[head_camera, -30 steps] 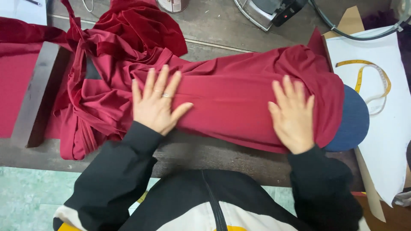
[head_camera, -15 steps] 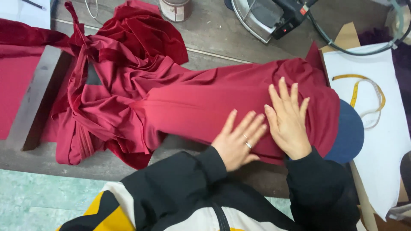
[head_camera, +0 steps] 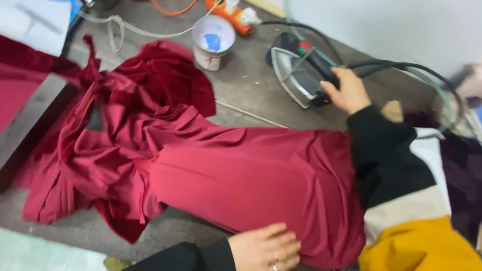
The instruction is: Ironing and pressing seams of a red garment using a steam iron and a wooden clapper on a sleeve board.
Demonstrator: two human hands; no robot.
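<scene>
The right hand (head_camera: 346,93) is stretched out across the table, fingers curled around the black handle of the iron (head_camera: 301,70), which stands tipped on its side with the metal plate facing out. The sleeve runs black, then white and yellow, over the far end of the cloth. The left hand (head_camera: 266,248) lies low at the near edge, fingers spread flat and pressing on the red garment (head_camera: 241,180), a ring showing on one finger. The garment lies smoothed along the middle of the table and bunches into folds at the left. The table (head_camera: 251,95) is grey and worn. A white cup (head_camera: 213,40) stands just behind the folds, a dark cord (head_camera: 401,68) loops away from the iron, and a pale wall rises beyond.
</scene>
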